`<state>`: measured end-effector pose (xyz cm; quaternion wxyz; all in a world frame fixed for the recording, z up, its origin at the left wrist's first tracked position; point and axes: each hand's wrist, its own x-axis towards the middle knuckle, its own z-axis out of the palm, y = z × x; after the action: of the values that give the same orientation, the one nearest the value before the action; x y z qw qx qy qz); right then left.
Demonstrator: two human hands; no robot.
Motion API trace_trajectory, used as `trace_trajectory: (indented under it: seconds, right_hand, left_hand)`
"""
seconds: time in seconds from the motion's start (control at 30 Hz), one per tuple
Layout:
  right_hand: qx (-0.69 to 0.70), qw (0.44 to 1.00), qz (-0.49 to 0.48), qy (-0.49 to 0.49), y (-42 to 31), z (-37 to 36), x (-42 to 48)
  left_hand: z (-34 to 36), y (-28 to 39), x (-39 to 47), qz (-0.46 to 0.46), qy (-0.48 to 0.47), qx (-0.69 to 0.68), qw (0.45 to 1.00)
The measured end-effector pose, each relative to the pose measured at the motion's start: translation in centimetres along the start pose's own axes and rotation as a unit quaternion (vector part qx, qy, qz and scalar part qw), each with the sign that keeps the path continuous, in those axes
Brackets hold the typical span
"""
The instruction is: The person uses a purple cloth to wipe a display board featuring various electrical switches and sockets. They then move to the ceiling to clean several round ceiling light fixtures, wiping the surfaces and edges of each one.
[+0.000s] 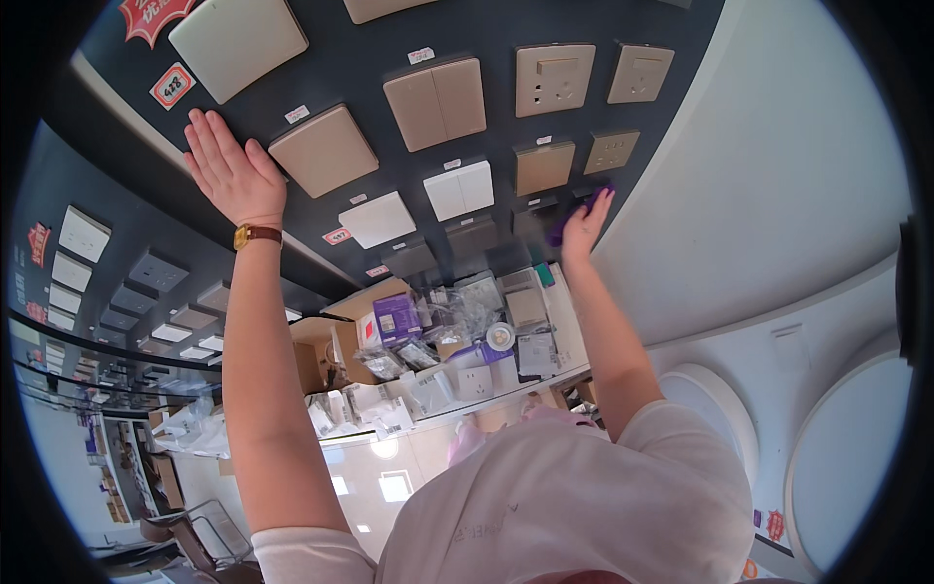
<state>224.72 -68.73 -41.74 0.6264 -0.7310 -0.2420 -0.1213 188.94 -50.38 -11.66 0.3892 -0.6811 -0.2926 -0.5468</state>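
My left hand (237,168) lies flat with its fingers stretched against the left edge of a dark display board (503,131), beside a beige wall switch (325,151). It holds nothing, and a watch (242,236) with a brown strap is on that wrist. At the board's right edge, my right hand (586,230) presses a purple cloth (558,232) to the surface, just below a gold socket plate (611,152). White two-part switch (460,190) and further beige and grey switch plates are mounted between the hands.
Below the board, a white counter (565,314) holds an open cardboard box (310,350), a purple box (398,318), bagged parts, a white socket (475,382) and a round white fitting (500,336). Another switch display is at left. Round white panels (854,452) stand at right, a chair (197,540) at lower left.
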Motion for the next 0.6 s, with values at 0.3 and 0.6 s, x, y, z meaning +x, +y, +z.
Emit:
trace_trajectory:
  seconds: [0.3, 0.6]
  right_hand:
    - [0.016, 0.999, -0.014, -0.024, -0.3, 1.2, -1.7]
    - [0.017, 0.989, 0.143, -0.047, 5.5, 1.9, -2.0]
  left_hand:
    - [-0.2, -0.1, -0.2, 0.006, -0.006, 0.011, 1.0]
    - [0.1, -0.3, -0.3, 0.006, -0.007, 0.011, 1.0]
